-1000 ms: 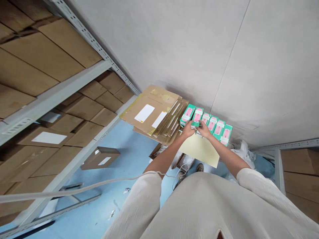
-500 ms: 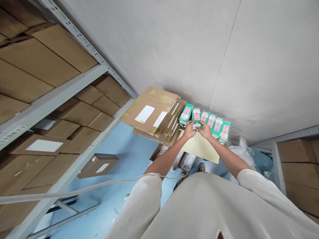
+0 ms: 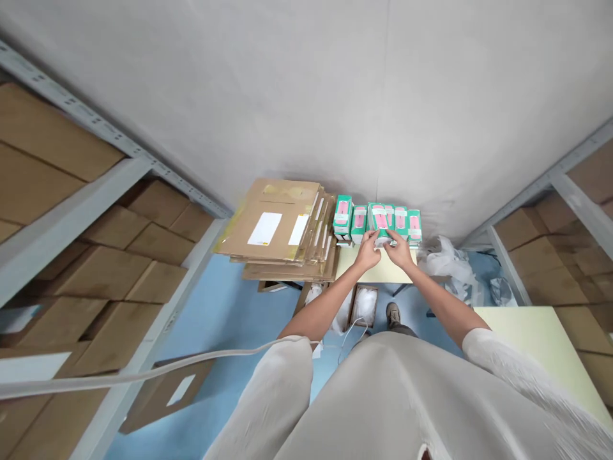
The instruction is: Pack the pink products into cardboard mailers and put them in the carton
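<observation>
Both of my hands are closed on one green and pink box [image 3: 380,218] in front of a row of similar boxes. My left hand [image 3: 368,250] grips its near left side, and my right hand [image 3: 398,248] grips its near right side. Along the wall stand the other boxes, among them one at the left end [image 3: 343,217] and one at the right end [image 3: 414,226]. The row sits at the back of a pale yellow table [image 3: 373,271]. Left of the boxes lies a tall stack of flattened cardboard [image 3: 287,220] with white labels.
Shelves of brown cartons [image 3: 110,268] rise at the left, with more cartons [image 3: 546,268] at the right. Clear plastic wrap [image 3: 450,265] lies right of the table. An open carton [image 3: 365,306] is on the floor. A white cable [image 3: 191,361] crosses the lower left. Another pale tabletop [image 3: 541,345] is at lower right.
The view has turned, bringing the pale tabletop at right into sight. The held box has moved right along the row, from beside the leftmost box to the middle. Both hands remain on it.
</observation>
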Tool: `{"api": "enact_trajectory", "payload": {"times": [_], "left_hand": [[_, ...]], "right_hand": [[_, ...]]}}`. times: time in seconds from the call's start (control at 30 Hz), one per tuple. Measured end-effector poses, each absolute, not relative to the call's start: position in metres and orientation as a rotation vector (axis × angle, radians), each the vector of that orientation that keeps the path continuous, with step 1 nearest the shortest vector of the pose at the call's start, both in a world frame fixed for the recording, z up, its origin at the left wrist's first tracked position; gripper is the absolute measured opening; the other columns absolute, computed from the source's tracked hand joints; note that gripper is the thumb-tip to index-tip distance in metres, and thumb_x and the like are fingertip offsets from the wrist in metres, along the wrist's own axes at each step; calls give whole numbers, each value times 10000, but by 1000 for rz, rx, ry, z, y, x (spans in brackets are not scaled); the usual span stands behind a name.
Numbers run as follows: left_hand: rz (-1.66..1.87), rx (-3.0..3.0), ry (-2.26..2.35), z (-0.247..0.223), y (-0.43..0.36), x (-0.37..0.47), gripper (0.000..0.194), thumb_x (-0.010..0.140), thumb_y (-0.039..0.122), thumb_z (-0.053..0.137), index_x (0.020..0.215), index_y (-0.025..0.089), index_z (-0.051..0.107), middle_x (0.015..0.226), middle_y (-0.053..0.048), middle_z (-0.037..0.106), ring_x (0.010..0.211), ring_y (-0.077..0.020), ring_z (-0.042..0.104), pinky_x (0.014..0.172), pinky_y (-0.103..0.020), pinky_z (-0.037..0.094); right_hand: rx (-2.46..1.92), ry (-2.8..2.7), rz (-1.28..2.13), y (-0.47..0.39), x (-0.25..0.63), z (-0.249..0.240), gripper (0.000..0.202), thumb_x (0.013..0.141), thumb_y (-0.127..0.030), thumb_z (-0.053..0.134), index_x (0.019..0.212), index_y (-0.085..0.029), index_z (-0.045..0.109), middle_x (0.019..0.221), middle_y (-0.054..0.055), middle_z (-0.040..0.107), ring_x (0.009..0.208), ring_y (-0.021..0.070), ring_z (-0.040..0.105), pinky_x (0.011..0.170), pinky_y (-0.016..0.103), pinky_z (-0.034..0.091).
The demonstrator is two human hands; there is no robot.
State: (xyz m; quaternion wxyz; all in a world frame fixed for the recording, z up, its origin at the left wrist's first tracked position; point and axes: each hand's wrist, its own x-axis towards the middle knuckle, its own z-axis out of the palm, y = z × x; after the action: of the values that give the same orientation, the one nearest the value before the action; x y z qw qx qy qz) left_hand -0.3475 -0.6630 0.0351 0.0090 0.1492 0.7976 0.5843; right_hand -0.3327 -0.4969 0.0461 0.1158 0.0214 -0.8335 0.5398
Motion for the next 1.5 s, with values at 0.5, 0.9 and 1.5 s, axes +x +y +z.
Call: {"api": "enact_trajectory", "payload": {"times": [0.5,0.9,1.5], "left_hand": [[1563,1060,1914,36,-419,-202,801,748,-9,692,1473,322,619,1507,-83,538,1378,-252,582,1071,-405,608],[1185,1204,1575,-11,-226,-19,935,661,-14,663,1558,228,564,1501,-153,499,1381,-314,581,1060,-448,620],[865,1118,1457,-80,-145,-2,802,635,26,780,1409,182,637,1390,-156,662,1294,-327,678,1104,-501,574]], "right_hand": [[-723,-2187,1110,-308,-86,51,576,828,-294,620,1387,-205,728,1471,112,697,1335,303,669,1179,480,552],[-1254,-1924,992,-173,133,5,567,769,-262,609,1315,-229,757,1358,83,745,1254,292,697,1187,483,530],[-1604,-1623,1278,-134,175,-83,660,716,-225,694,1376,-249,690,1417,95,720,1292,317,689,1092,529,589]]}}
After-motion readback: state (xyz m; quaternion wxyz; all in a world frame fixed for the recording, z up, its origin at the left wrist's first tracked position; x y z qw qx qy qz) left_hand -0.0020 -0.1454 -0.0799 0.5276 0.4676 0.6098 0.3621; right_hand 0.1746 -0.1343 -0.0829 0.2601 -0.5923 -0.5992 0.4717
